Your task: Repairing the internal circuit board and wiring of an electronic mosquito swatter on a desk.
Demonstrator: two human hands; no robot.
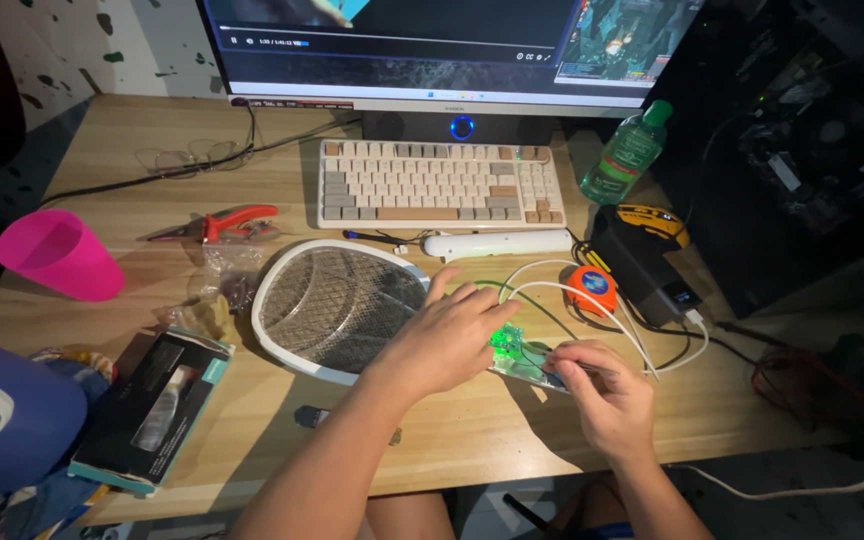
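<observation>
Hands work over a green circuit board [508, 343] on the counter [452, 430]. Left hand [447, 340] lies flat and open, pressing the board's left end. Right hand [607, 392] is closed, pinching a thin tool [564, 366] at its right end. Racket head [337, 305] sits left of the left hand; white cable [592, 300] loops just beyond.

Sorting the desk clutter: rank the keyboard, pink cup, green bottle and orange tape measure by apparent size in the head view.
1. keyboard
2. pink cup
3. green bottle, though it sits farther from the camera than the cup, so that pair is unsure
4. orange tape measure
</observation>
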